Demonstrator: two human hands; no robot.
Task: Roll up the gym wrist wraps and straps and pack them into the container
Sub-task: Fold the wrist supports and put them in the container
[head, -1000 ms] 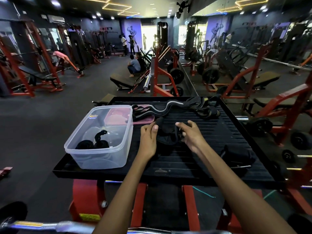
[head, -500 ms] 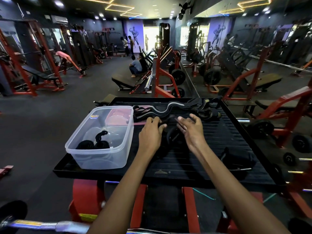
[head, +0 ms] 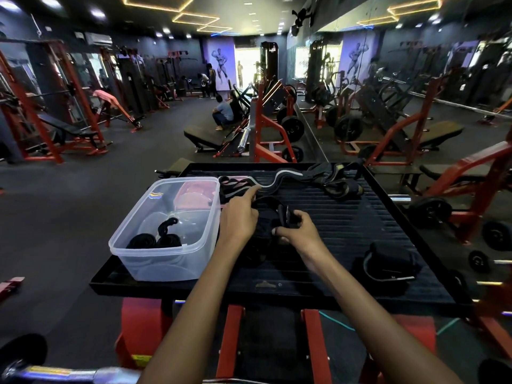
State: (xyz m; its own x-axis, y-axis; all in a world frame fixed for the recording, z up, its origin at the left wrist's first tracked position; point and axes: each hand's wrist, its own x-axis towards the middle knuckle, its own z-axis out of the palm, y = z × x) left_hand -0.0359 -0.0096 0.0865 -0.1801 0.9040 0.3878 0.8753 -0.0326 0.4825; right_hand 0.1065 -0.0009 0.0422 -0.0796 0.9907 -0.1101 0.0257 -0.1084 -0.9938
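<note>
At the left of the black tray [head: 388, 223] stands a clear plastic container [head: 166, 245], open at the top; two rolled black straps [head: 155, 241] lie on its floor toward the near wall, one with a loose end curling upward; a pink lid [head: 198, 194] shows through the far wall, just behind it. Just right of the container the left hand [head: 238, 220] lies over a black wrap [head: 267, 217] in the middle of the tray, its forefinger stretched out toward the far straps and the other fingers bent down on the fabric; whether they clamp it or only press it I cannot tell. Touching that same wrap from the right, the right hand [head: 296, 231] has fingers and thumb curled round its bunched end, pinching it fast. Along the far edge of the tray runs a tangle of unrolled straps [head: 279, 180], black with a pale stripe, ending in a heap of loops [head: 342, 187] toward the right. Nearer, at the right of the tray and well apart from the hands, lies another black wrap [head: 390, 263] with a pale trim, folded loosely.
</note>
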